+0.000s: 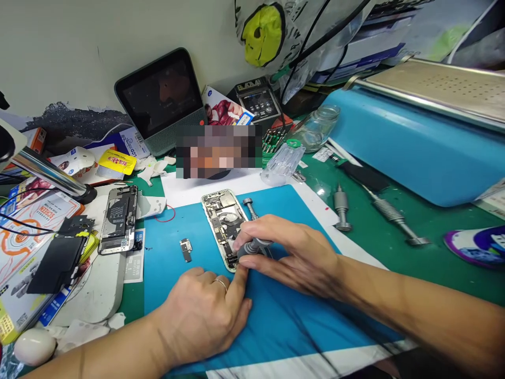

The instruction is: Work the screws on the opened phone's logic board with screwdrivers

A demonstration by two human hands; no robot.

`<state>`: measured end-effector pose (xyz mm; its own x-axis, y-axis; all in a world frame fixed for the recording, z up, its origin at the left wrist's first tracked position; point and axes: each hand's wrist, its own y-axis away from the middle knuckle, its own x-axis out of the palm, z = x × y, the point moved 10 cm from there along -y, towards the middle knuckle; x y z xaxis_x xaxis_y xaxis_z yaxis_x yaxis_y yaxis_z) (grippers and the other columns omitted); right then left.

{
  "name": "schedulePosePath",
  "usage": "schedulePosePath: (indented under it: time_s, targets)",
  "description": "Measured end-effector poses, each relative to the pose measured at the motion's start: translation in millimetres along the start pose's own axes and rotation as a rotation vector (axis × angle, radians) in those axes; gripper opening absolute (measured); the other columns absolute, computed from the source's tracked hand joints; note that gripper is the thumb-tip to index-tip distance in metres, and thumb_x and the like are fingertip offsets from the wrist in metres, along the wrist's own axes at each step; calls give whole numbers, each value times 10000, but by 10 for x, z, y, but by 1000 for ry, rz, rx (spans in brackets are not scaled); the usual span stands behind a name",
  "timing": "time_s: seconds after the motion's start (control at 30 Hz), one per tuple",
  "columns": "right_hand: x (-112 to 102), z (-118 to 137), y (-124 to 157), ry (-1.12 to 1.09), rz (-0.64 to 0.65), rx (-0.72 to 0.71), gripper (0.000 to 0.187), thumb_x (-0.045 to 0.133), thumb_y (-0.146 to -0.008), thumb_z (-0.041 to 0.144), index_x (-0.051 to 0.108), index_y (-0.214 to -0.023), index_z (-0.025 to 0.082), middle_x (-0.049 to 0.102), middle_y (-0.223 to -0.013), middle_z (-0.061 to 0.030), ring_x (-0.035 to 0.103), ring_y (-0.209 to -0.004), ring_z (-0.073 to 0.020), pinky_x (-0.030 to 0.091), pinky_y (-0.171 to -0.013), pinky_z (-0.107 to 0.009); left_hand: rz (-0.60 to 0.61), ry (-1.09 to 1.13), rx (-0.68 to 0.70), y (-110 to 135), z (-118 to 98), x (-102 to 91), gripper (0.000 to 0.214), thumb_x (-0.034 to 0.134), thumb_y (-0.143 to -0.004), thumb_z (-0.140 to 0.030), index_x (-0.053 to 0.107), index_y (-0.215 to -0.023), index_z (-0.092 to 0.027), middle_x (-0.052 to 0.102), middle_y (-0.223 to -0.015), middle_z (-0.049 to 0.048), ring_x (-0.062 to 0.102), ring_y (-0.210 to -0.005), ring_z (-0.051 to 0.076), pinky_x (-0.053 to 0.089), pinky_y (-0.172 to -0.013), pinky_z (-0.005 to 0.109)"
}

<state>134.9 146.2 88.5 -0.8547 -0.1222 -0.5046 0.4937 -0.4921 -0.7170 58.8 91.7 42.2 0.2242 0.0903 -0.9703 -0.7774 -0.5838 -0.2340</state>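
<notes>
My right hand [290,255] is closed around a grey screwdriver [257,247], which slants over the lower end of an opened white-framed phone [225,223]. My fingers hide the screwdriver's tip. My left hand [207,310] lies on the blue mat [165,226]; its index finger reaches to the phone's bottom edge, near the screwdriver. Its other fingers curl under, and the palm is out of sight. Left of the phone lies a small metal-and-black part [185,250]. Another small screwdriver [250,208] rests beside the phone's upper right side.
A second opened phone [118,220] sits at the left near black parts [63,258]. Two more screwdrivers [341,208] [398,218] lie at the right. Behind stand a clear plastic cup [283,166], a glass jar [322,126], a screen device [158,100] and a blue machine [406,147].
</notes>
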Motion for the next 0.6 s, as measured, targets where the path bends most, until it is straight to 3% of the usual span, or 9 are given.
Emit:
schedulePosePath:
  time_s: [0.3,0.6]
  targets:
    - [37,-9,19,-10,16,2,624,609,-948,175,349,-1503,293,750,-1056,-69,739,-910,-197,654,-758,-327,8,0,9,8,-7,12,335,327,-1046,-259,564,-1169,-56,609,-623,-4,580,-481,202,407,-424,361]
    - [49,7,28,-8,28,-14,544,601,-956,175,397,-1457,235,742,-1039,-70,728,-1000,-190,645,-836,-313,-12,-12,17,-4,-9,1,324,348,-1038,-256,590,-1130,-61,594,-607,-7,561,-466,196,386,-416,357]
